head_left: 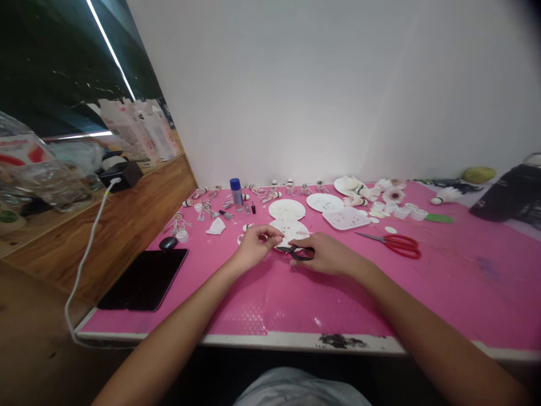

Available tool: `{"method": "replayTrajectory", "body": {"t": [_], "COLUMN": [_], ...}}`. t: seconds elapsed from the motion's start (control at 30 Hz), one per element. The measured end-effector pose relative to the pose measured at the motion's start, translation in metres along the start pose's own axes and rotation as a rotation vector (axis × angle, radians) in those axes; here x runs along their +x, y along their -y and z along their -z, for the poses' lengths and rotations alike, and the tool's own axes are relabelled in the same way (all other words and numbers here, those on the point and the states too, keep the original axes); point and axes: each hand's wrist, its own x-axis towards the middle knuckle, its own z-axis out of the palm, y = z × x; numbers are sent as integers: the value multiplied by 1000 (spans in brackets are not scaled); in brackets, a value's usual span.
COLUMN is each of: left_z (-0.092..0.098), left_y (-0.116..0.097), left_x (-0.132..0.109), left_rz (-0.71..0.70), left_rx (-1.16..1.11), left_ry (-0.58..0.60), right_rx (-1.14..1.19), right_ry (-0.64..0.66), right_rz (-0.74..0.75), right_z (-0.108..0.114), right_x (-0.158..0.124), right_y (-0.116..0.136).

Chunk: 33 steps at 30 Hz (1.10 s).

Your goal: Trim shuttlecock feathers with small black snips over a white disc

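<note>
My right hand grips a pair of black-handled scissors with the blades pointing left, over the near edge of a white paper disc. My left hand is just left of the scissors, its fingertips pinched at the disc's left edge. The pinched piece looks like white paper, but my fingers hide most of it. The two hands are close together and do not touch.
The pink table mat holds red-handled scissors, white paper discs, a white tray, and several shuttlecocks. A blue-capped can, small white figures, a black tablet and a mouse lie left.
</note>
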Motion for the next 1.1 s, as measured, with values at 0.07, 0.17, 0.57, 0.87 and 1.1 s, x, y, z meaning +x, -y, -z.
{"method": "replayTrajectory", "body": {"t": [0.07, 0.17, 0.57, 0.87, 1.1], "left_z": [0, 0, 0, 0, -2], "left_y": [1, 3, 1, 2, 2], "left_x": [0, 1, 0, 0, -1], "left_rz": [-1, 1, -3, 4, 13], "left_rx": [0, -7, -7, -10, -13], "left_ry": [2, 5, 9, 12, 14], "right_rx": [-2, -1, 3, -10, -54], "right_ry": [1, 9, -9, -2, -16], "right_rz": [-1, -4, -8, -2, -1], "right_z": [1, 1, -1, -1, -1], "right_x": [0, 0, 0, 0, 0], "right_y": [1, 1, 1, 2, -1]}}
